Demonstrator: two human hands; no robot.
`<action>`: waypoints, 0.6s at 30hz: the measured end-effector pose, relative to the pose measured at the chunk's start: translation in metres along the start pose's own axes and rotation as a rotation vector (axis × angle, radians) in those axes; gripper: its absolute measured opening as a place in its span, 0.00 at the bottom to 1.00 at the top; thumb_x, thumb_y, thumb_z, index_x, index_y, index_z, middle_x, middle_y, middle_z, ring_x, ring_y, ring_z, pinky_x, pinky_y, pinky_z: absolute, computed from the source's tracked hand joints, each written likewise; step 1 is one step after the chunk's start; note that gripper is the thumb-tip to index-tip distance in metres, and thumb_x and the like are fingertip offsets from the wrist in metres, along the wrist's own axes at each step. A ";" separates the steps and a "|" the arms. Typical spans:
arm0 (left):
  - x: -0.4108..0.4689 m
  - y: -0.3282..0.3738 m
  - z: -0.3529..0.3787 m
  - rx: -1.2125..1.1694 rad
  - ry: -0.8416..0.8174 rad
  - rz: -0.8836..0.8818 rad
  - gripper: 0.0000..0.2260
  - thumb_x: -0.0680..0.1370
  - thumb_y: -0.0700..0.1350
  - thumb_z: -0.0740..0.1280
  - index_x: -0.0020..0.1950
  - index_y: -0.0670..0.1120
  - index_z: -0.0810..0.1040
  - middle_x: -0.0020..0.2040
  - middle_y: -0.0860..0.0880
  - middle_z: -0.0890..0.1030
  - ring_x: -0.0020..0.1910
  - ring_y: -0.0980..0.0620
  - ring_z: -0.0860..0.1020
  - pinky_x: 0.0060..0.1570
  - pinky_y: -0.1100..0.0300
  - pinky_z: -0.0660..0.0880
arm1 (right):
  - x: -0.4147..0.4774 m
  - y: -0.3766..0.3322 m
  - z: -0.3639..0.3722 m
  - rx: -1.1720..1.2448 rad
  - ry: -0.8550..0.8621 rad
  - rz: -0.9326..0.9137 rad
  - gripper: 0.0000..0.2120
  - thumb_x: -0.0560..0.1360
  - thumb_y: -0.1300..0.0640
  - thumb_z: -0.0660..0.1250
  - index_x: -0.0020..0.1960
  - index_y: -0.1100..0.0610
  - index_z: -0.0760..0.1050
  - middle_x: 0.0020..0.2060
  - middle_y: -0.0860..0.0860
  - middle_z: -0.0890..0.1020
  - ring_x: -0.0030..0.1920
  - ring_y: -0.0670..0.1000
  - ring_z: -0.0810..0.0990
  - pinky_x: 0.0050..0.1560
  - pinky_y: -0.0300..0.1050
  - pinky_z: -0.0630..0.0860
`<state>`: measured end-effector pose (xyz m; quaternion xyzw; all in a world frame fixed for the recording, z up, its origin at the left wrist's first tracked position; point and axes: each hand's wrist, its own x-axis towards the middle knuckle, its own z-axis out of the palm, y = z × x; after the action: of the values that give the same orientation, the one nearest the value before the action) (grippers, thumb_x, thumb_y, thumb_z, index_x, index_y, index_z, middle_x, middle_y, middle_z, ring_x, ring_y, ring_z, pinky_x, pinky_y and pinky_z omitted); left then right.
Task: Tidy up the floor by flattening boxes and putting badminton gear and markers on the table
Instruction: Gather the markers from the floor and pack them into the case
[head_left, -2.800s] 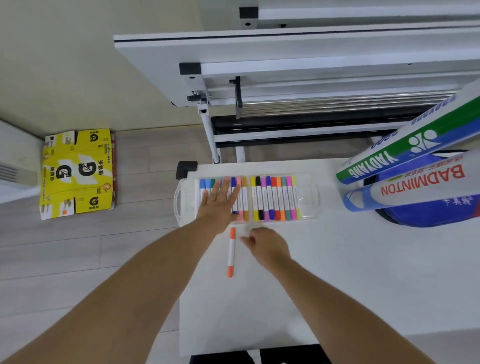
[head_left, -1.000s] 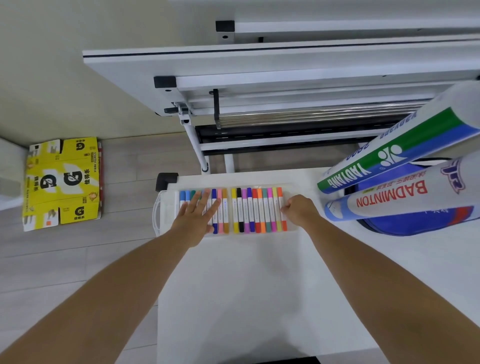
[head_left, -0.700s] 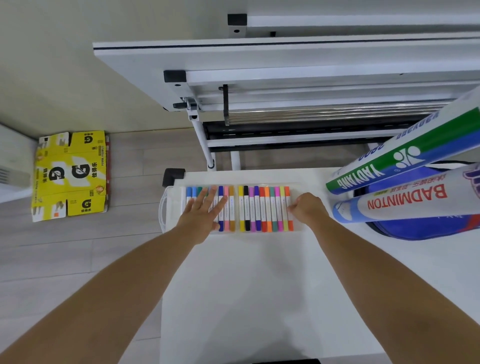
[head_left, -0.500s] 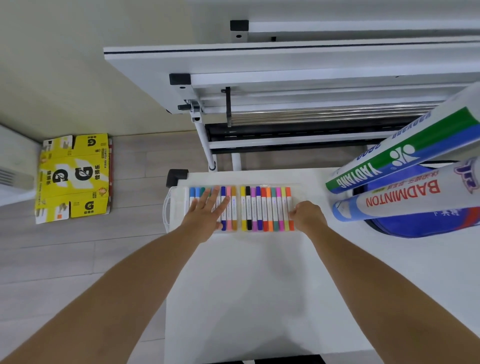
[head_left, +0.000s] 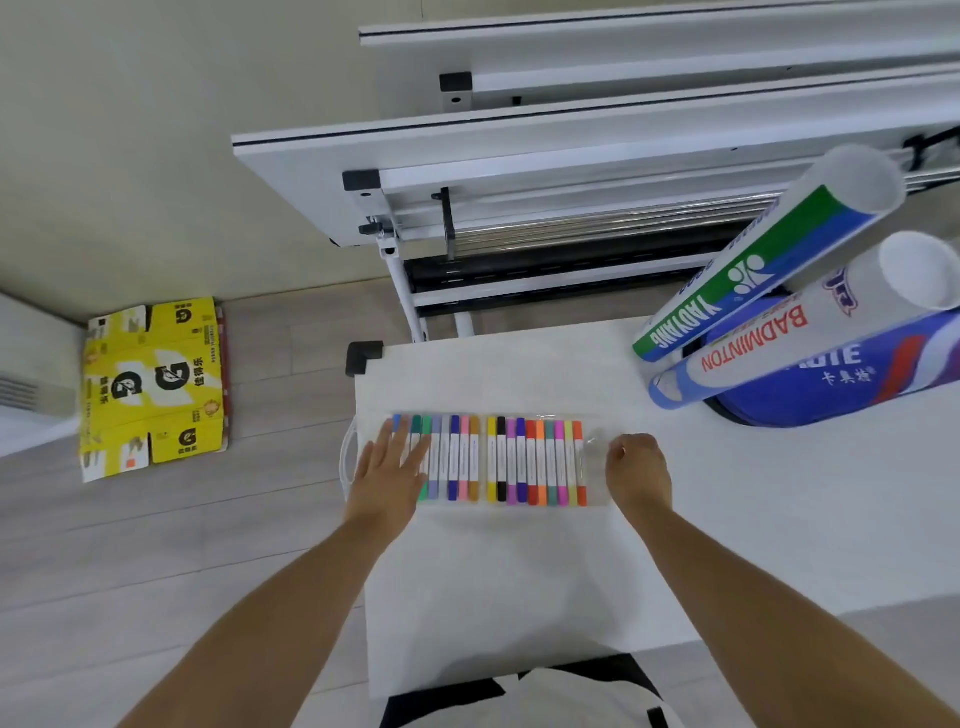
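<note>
Left hand (head_left: 387, 467) flat, fingers straight, pressing the marker case (head_left: 519, 462) at its left end. Right hand (head_left: 636, 467) curled at its right end; I can't tell if it pinches the flap. Case overhangs the tabletop (head_left: 519, 597) left edge, so a leftward shove could drop it. Case's long axis runs left-right; markers lie near-to-far.

Loose orange marker (head_left: 580, 464) now cased.
It left the tabletop (head_left: 519, 571), sits rightmost in the marker case (head_left: 596, 457); right hand (head_left: 638, 470) moved to that end.
</note>
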<state>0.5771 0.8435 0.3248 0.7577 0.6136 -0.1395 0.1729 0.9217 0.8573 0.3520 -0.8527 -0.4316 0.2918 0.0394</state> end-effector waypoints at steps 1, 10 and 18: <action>-0.005 -0.007 0.001 -0.075 0.036 -0.124 0.30 0.84 0.53 0.55 0.81 0.54 0.43 0.80 0.45 0.36 0.78 0.42 0.35 0.75 0.46 0.43 | -0.002 0.000 0.001 0.045 -0.011 0.024 0.13 0.81 0.56 0.56 0.60 0.56 0.76 0.58 0.55 0.78 0.54 0.56 0.79 0.52 0.48 0.77; -0.008 -0.048 -0.022 -0.939 0.105 -0.761 0.11 0.82 0.41 0.57 0.58 0.41 0.76 0.54 0.38 0.80 0.43 0.45 0.76 0.46 0.49 0.76 | -0.015 0.011 0.012 0.293 -0.097 0.298 0.20 0.79 0.62 0.56 0.70 0.56 0.72 0.66 0.56 0.76 0.64 0.60 0.75 0.62 0.48 0.72; -0.010 -0.038 -0.088 -0.951 0.275 -0.383 0.12 0.83 0.53 0.56 0.49 0.49 0.74 0.44 0.47 0.79 0.42 0.49 0.78 0.41 0.52 0.76 | -0.021 0.028 0.007 0.664 -0.141 0.432 0.14 0.71 0.69 0.66 0.53 0.58 0.81 0.37 0.58 0.81 0.36 0.57 0.78 0.35 0.46 0.74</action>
<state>0.5376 0.8796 0.4047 0.4815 0.7534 0.2255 0.3868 0.9283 0.8221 0.3471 -0.8424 -0.1264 0.4749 0.2210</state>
